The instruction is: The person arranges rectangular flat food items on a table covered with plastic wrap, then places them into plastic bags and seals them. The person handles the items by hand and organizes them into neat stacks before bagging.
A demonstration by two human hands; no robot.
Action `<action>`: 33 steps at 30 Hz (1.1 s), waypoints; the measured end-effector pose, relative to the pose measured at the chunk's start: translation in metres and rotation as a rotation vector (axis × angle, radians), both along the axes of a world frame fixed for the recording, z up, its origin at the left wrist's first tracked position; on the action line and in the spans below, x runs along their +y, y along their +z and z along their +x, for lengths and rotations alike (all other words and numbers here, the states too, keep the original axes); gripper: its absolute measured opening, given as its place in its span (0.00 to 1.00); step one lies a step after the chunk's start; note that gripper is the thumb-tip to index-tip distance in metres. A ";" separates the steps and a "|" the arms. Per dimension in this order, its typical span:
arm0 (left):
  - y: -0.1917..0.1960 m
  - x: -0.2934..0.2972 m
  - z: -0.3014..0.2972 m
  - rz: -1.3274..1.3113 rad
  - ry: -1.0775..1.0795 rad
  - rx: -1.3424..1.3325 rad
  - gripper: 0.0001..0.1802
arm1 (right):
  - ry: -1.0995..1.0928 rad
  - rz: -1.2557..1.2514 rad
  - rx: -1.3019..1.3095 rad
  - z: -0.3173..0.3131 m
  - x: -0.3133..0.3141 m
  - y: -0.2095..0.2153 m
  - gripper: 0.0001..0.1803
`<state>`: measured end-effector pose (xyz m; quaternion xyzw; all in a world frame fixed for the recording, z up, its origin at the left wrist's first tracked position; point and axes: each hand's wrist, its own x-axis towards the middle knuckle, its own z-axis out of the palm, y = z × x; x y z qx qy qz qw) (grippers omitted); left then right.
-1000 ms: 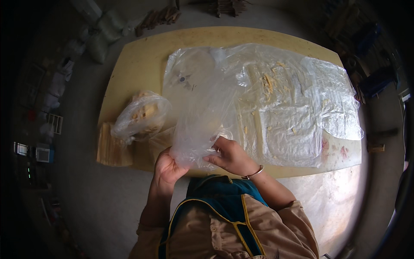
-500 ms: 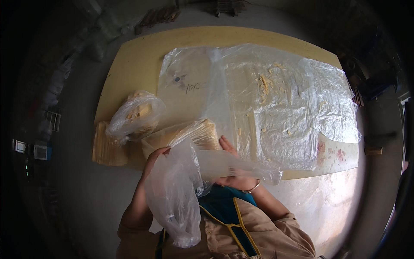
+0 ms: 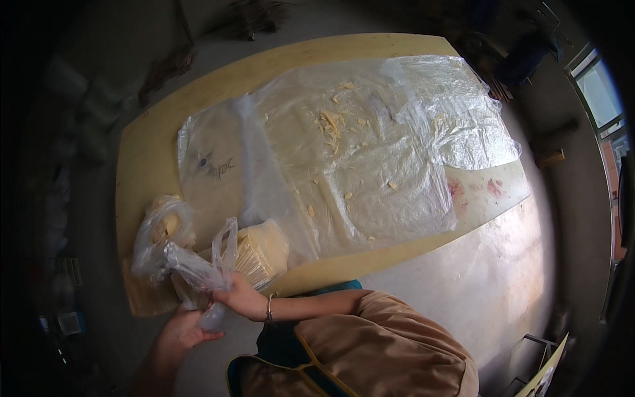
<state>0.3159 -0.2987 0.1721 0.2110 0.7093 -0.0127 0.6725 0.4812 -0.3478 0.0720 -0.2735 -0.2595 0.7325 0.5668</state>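
Gripping the gathered neck of a clear plastic bag [image 3: 198,268], my right hand [image 3: 241,298] is clenched around it at the near table edge [image 3: 397,255]. My left hand [image 3: 182,331] pinches the bag's tail below, keeping it taut. A bundle of pale sticks [image 3: 258,251] lies bagged on the plastic sheet [image 3: 370,152], just beside my right hand.

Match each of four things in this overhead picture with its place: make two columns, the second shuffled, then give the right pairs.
1. large clear plastic sheet
2. pale bundle of thin sticks
3. thin metal bracelet
4. red stains

a. on the right wrist
b. bare board, right of the sheeting
c. spread over the yellow wooden board
d. near edge, inside a clear bag

Pairs: 1-c, 2-d, 3-a, 4-b
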 end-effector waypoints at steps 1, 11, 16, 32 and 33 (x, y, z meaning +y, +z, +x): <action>-0.002 0.005 -0.002 0.072 -0.200 0.081 0.17 | -0.077 0.001 -0.105 0.000 -0.005 -0.012 0.15; -0.019 0.018 0.000 1.396 -1.712 0.837 0.03 | 0.153 -0.358 0.059 0.027 0.032 -0.041 0.09; -0.008 0.013 0.007 1.889 -1.606 0.820 0.08 | 0.295 -0.291 -0.226 0.044 0.095 0.001 0.08; -0.014 0.000 -0.014 1.267 -1.406 0.599 0.06 | 0.502 0.264 -0.191 -0.062 0.142 0.048 0.24; -0.017 -0.001 -0.016 1.071 -1.032 0.383 0.04 | 0.264 0.328 -0.334 -0.058 0.130 0.045 0.22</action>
